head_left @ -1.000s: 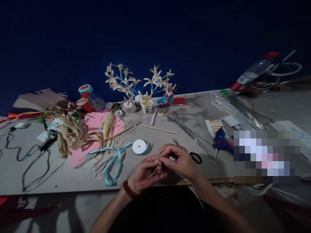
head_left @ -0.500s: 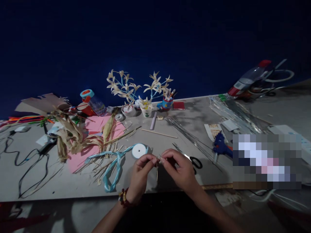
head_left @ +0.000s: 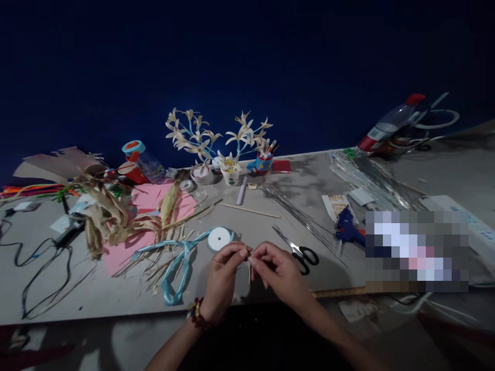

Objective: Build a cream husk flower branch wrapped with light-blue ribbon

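Fingertips together, my left hand and my right hand meet above the table's front part. Both pinch a thin pale strip, perhaps dried husk, whose end hangs down between them; its upper part is hidden by the fingers. Just behind my left hand lies a white ribbon spool, with a loop of light blue ribbon to its left. Black-handled scissors lie beside my right hand, blades pointing away to the left.
Dried corn husks are heaped on pink paper at the left. Two pots of husk flowers stand at the back near a pen cup. Metal wires, a blue glue gun and a bottle lie to the right.
My right hand's fingers have come closer to my left fingertips and curled in more. The strip still hangs between them, and the whole view has shifted slightly.
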Motion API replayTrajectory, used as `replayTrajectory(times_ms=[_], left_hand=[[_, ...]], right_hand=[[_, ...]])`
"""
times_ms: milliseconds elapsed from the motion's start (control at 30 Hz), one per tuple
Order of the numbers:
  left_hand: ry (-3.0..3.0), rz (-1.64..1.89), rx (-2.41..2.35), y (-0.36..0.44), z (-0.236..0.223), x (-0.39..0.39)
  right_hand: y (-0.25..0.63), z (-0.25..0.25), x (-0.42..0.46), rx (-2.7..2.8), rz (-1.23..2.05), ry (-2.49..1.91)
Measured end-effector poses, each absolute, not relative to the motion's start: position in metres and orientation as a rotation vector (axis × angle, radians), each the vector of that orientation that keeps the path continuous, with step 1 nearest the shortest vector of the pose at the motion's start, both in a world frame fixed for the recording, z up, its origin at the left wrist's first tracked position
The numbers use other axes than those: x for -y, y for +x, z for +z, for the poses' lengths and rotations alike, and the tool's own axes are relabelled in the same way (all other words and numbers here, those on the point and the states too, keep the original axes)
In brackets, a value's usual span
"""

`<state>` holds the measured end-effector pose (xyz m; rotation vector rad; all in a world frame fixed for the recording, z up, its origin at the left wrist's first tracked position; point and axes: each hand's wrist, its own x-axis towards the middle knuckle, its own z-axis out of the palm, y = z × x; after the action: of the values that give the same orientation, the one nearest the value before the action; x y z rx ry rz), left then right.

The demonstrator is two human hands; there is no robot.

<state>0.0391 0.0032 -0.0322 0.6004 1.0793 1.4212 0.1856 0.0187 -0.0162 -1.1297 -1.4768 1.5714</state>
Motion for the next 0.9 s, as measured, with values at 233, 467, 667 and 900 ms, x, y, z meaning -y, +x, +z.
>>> replayTrajectory(times_ms=[233, 467, 667, 900], left_hand=[[0.561, 1.424, -1.064, 0.0396, -0.0337, -0.0029], [0.787, 1.429, -1.12, 0.0356, -0.0394, 0.0002], [1.11, 1.455, -1.171, 0.0328, -0.0372, 0.0011], [1.213, 1.424, -1.2, 0.0313, -0.0325, 0.0018]], right_hand=[[0.184, -0.0189, -0.0196, 1.411, 1.645, -1.087], [0.1845, -0.0178, -0.0221, 1.313, 1.783, -1.024], [0.1855, -0.0193, -0.0224, 1.216, 1.892, -0.992], [0.1834, -0.0199, -0.0194, 1.209, 1.858, -1.0]])
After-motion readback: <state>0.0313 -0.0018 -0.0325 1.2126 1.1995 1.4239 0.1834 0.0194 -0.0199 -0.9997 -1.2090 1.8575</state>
